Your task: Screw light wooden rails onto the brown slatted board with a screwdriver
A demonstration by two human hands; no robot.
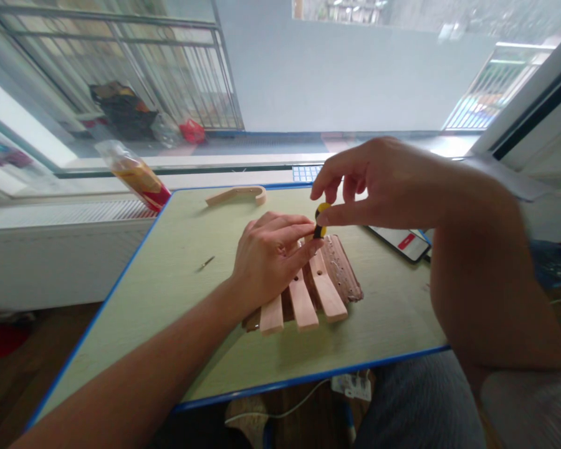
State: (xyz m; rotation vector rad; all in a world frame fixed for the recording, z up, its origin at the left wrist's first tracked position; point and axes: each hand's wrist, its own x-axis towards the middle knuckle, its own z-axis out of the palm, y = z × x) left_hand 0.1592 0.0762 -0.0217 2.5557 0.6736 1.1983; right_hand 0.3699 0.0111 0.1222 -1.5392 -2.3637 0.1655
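Three pale wooden slats [303, 305] lie side by side on a darker brown wooden board [346, 274] in the middle of the green table [177, 280]. My left hand [271, 255] presses down on the slats' far ends, fingers curled and together. My right hand [378, 184] hovers just above them and pinches the yellow and black handle of a small tool [321, 218] between thumb and fingers. The tool stands upright, its tip hidden behind my left fingertips.
A curved wooden piece [237, 194] lies at the table's far edge. A small screw [207, 262] rests left of my left hand. A phone [402, 240] lies at the right. A plastic packet [133, 174] leans on the window sill.
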